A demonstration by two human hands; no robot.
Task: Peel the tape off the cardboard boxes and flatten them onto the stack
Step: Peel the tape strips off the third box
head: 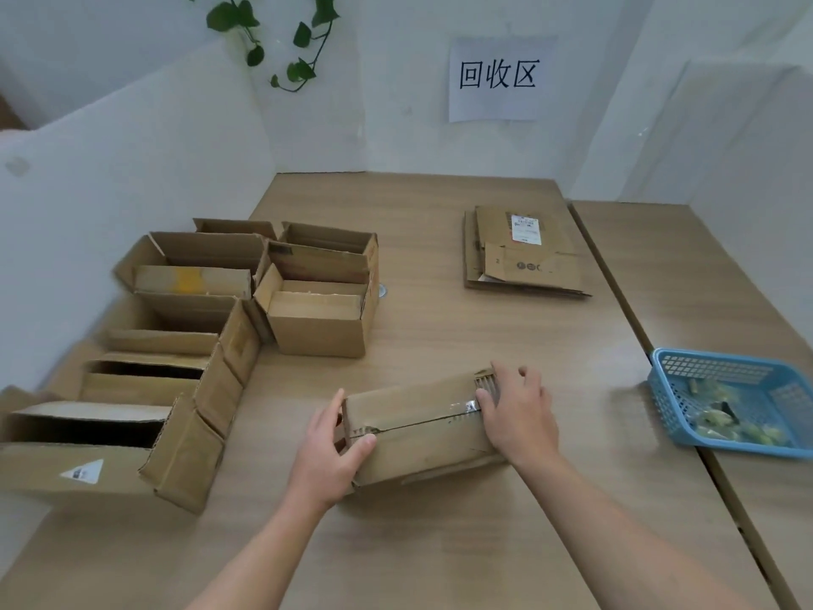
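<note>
Gripping taped box (422, 433) at either end: left hand (330, 451), right hand (521, 416) | wall sign (499, 77): "回收区" | flattened stack (523, 266): white label (525, 228), print illegible

left: open boxes (211, 328) crowd the table (422, 213) from near edge back to the wall (132, 178), blocking that side | centre: bare lane runs from the closed box (418, 438) out to the flat stack (523, 257) | right: blue basket (721, 366) stands near, with a gap between it and the closed box | front: bare table
</note>
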